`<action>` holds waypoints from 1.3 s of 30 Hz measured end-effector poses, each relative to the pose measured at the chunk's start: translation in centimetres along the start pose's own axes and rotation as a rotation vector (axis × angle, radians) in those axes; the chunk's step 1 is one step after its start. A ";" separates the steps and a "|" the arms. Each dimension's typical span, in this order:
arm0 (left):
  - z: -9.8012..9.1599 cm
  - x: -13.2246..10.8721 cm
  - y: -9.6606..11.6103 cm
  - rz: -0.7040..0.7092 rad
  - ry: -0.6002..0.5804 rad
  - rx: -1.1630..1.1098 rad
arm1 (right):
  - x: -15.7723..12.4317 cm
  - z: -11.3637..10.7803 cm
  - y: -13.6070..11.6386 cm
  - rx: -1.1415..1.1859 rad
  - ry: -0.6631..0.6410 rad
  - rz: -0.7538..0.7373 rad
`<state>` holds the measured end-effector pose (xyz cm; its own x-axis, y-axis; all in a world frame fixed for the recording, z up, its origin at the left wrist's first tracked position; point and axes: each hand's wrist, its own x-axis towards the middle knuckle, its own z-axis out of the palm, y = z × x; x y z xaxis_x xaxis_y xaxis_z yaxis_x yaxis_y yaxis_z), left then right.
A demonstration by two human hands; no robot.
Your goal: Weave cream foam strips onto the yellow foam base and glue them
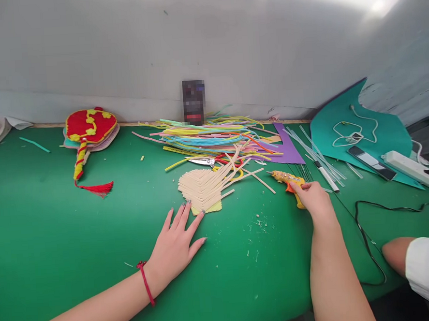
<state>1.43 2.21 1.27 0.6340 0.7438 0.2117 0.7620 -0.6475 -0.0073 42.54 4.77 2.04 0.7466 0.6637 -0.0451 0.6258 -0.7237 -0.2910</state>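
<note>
My left hand (177,240) lies flat with its fingers spread. Its fingertips touch the lower edge of a leaf-shaped piece (198,188) made of overlapping cream strips, on a yellow backing (213,206). Loose strip ends fan out from its upper right side. To the right, my right hand (313,200) grips a yellow hot glue gun (286,179) with an orange trigger, its nozzle pointing left. Behind the leaf-shaped piece lie scissors (203,161) with red and yellow handles, partly covered by strips.
A heap of coloured fuzzy sticks (206,137) and purple sheet (290,148) lie at the back. Clear glue sticks (319,154), a black cable (364,233) and a power strip (414,167) are right. A red fan (91,129) with a tassel lies left. Another person's elbow (398,256) shows at right.
</note>
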 end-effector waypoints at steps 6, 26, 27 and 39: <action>0.0 0.0 0.1 -0.014 0.020 -0.016 | 0.1 0.7 -0.1 0.071 -0.065 -0.005; -2.0 1.5 -1.7 0.006 0.154 -0.144 | -15.2 0.2 -8.2 0.232 -0.118 -0.362; -2.4 2.1 -2.3 0.013 0.159 -0.191 | -15.5 0.6 -8.3 0.220 -0.115 -0.382; -2.6 6.0 -4.2 0.139 0.092 -0.246 | -15.3 1.1 -8.0 0.184 -0.141 -0.324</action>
<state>1.68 9.00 5.08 0.7068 0.6344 0.3130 0.6071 -0.7711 0.1919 25.88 0.64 4.02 0.4708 0.8809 -0.0496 0.7633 -0.4348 -0.4778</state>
